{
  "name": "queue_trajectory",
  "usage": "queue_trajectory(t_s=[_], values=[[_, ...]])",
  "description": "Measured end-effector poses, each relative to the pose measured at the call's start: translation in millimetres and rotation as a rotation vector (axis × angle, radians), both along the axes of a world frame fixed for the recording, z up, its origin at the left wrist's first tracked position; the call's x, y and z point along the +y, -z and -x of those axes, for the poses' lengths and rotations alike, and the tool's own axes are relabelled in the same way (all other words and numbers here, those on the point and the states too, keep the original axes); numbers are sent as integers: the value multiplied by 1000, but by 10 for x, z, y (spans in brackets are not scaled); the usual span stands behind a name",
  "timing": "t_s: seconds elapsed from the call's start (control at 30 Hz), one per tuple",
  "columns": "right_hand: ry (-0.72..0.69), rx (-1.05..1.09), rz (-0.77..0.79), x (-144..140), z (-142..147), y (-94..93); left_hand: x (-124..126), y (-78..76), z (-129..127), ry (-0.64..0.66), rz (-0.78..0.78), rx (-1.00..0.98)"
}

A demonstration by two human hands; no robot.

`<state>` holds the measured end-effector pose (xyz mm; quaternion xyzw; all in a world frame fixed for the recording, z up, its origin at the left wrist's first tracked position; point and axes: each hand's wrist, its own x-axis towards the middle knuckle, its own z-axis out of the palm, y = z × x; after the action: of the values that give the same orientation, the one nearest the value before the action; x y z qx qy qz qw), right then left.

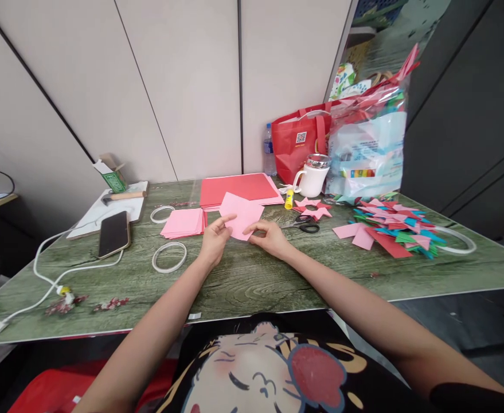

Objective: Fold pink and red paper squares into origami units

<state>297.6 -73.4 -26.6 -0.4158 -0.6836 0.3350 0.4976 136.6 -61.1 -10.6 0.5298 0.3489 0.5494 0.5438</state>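
Note:
A pink paper sheet [242, 213] lies partly lifted on the green wood-grain table [252, 275]. My left hand [215, 238] pinches its left edge and my right hand [269, 236] pinches its lower right edge. A stack of pink paper squares [183, 222] sits just left of my left hand. Behind the sheet lies a stack of red paper [238, 188].
Scissors [305, 225], a glue stick [289, 198] and a pink paper star [314, 207] lie to the right, then a pile of coloured folded papers [391, 226]. Two tape rings [169, 256], a phone [114, 232] with cable and a hammer [122, 197] are at left. Mug [312, 178], red bag [301, 140] and plastic bag [367, 149] stand behind.

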Motion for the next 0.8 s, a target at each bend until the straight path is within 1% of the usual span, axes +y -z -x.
queue_trajectory(t_s=[0.1, 0.23, 0.37, 0.43, 0.57, 0.63, 0.8], values=[[-5, 21, 9, 5, -1, -6, -4, 0, -3, 4, -10, 10], [16, 71, 14, 8, 8, -5, -10, 3, -7, 48, 4, 23], [29, 201, 57, 19, 15, -14, -38, -5, -25, 89, 12, 15], [52, 252, 74, 25, 13, -21, -59, -14, -40, 144, 27, -19], [114, 301, 60, 41, 4, -22, -85, -23, -61, 255, 41, -99], [112, 340, 58, 52, 3, -13, -85, -17, -62, 258, 44, -90], [80, 415, 85, 68, 22, 15, -84, -5, -50, 214, 49, 7]])
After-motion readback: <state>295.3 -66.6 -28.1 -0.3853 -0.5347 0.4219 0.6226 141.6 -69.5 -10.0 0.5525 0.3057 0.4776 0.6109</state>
